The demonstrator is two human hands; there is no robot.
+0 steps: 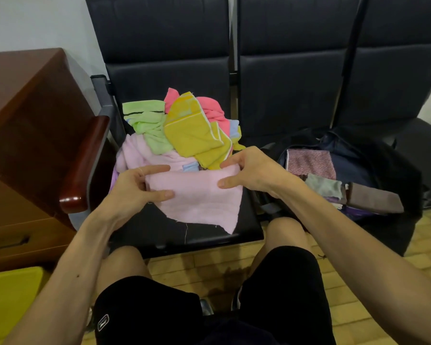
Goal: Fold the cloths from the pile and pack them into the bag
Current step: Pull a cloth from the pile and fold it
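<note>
Pink cloth [199,195], partly folded, hangs over the near edge of a black seat [209,235], pinched at its left end by the left hand [135,185] and at its right end by the right hand [249,170]. Just beyond lies the pile [184,130] of yellow, green and pink cloths. Right of it, the open dark bag [383,165] holds folded cloths. The black shorts [144,314] carry a small white logo, unreadable.

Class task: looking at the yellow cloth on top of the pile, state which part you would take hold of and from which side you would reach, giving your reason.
Pinch the yellow cloth at its near lower corner, coming from the front right. It lies uppermost on the pile, that corner hangs free toward the person, and the right hand sits just beside it. Both hands now hold the pink cloth, so one must let go first.
</note>
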